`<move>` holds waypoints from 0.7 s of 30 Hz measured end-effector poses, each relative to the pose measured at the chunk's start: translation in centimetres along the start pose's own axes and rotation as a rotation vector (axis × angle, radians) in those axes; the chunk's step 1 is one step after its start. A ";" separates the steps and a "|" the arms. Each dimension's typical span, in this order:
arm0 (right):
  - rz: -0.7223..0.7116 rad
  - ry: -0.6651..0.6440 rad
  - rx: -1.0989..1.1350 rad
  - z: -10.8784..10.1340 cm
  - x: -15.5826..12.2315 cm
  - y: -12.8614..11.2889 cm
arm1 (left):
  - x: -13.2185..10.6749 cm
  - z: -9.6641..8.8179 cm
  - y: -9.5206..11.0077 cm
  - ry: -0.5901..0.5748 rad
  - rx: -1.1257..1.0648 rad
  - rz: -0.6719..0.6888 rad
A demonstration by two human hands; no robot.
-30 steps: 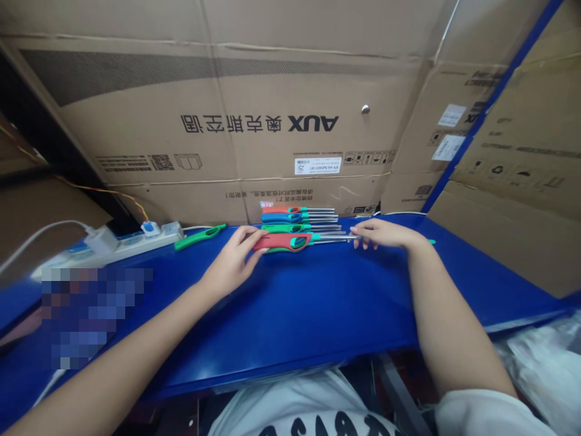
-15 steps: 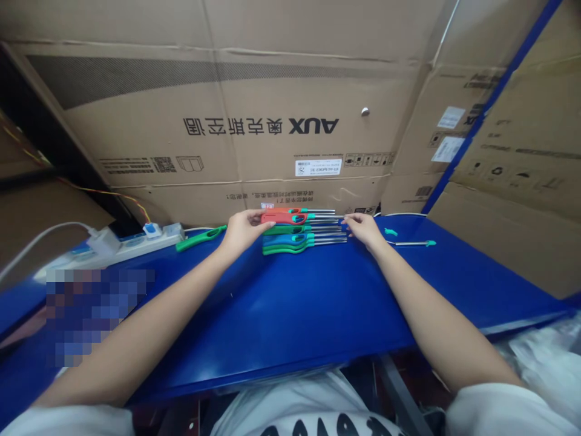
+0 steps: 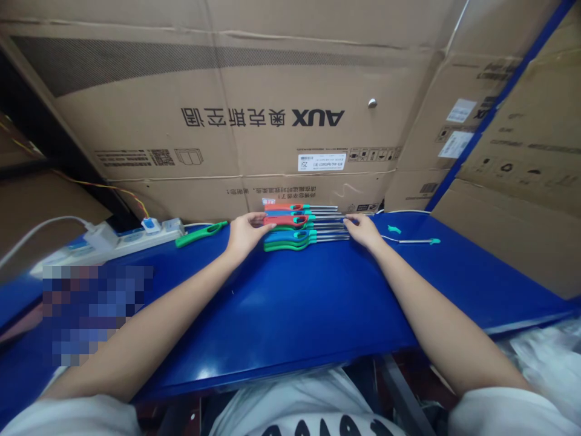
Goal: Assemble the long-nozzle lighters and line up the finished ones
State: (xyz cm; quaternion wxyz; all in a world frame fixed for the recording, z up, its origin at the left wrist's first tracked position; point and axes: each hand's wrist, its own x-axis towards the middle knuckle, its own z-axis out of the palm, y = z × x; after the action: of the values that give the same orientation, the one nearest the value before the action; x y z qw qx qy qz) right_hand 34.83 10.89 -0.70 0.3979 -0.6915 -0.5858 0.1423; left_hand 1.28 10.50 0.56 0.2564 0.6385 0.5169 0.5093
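Observation:
Several long-nosed lighters with red, blue and green handles lie stacked side by side, metal rods pointing right. My left hand (image 3: 247,235) pinches the handle end of a red lighter (image 3: 285,221) on the stack, thumb in front. At the other end my right hand (image 3: 363,231) has its fingertips closed at the rod tips, seemingly on the red lighter's tip. A blue lighter (image 3: 284,236) and a green lighter (image 3: 287,246) lie at the near side. An orange-red lighter (image 3: 285,207) is at the back.
A loose green handle (image 3: 202,234) lies left of my left hand, beside a white power strip (image 3: 131,243). On the right are a metal rod (image 3: 415,241) with a teal end and a small teal piece (image 3: 394,229). Cardboard (image 3: 254,66) walls the blue table (image 3: 290,303).
The red lighter has come down a little and nearer among the others, both hands moving with it. A blue handle now shows behind it. The view has shifted slightly.

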 end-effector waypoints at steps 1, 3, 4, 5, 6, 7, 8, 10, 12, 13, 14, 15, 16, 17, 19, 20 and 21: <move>-0.003 -0.004 -0.015 0.0 -0.1 -0.1 | 0.0 0.0 0.0 -0.003 0.002 -0.005; -0.007 -0.013 -0.040 -0.1 -0.2 -0.2 | -0.1 -0.1 -0.1 -0.005 0.010 -0.010; -0.009 -0.016 -0.051 -0.1 -0.2 -0.3 | -0.1 -0.1 -0.1 -0.005 0.017 -0.011; -0.010 -0.020 -0.061 -0.1 -0.3 -0.4 | -0.1 -0.2 -0.1 -0.005 0.025 -0.010; -0.012 -0.024 -0.069 -0.2 -0.3 -0.4 | -0.1 -0.2 -0.1 -0.005 0.033 -0.010; -0.014 -0.029 -0.077 -0.2 -0.4 -0.5 | -0.1 -0.2 -0.1 -0.005 0.040 -0.009; -0.015 -0.035 -0.084 -0.2 -0.4 -0.5 | -0.1 -0.2 -0.1 -0.006 0.045 -0.009; -0.014 -0.048 -0.094 -0.2 -0.5 -0.6 | -0.1 -0.2 -0.2 -0.006 0.051 -0.007; -0.010 -0.063 -0.100 -0.1 -0.5 -0.7 | -0.1 -0.1 -0.3 -0.002 0.052 -0.001; -0.008 -0.070 -0.101 -0.1 -0.6 -0.7 | 0.0 -0.1 -0.4 0.000 0.052 0.003; -0.006 -0.076 -0.102 -0.1 -0.6 -0.8 | 0.0 -0.1 -0.4 0.002 0.052 0.008; -0.004 -0.082 -0.100 -0.1 -0.6 -0.8 | 0.0 -0.1 -0.4 0.004 0.053 0.012; -0.003 -0.087 -0.098 -0.1 -0.6 -0.9 | 0.0 -0.1 -0.4 0.007 0.054 0.016; -0.002 -0.091 -0.095 -0.1 -0.6 -0.9 | -0.1 -0.1 -0.5 0.010 0.056 0.018; 0.001 -0.098 -0.088 -0.1 -0.5 -0.9 | -0.1 -0.1 -0.5 0.014 0.063 0.023; 0.004 -0.102 -0.084 0.0 -0.5 -0.9 | -0.1 -0.1 -0.5 0.016 0.067 0.025; 0.008 -0.104 -0.079 0.0 -0.5 -0.9 | -0.1 -0.1 -0.5 0.017 0.072 0.027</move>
State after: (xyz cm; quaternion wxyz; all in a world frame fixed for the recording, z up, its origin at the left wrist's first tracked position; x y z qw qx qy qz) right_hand 34.09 10.40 -0.19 0.3385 -0.7007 -0.6082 0.1564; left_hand 0.99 10.54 0.12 0.2221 0.6500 0.5282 0.4992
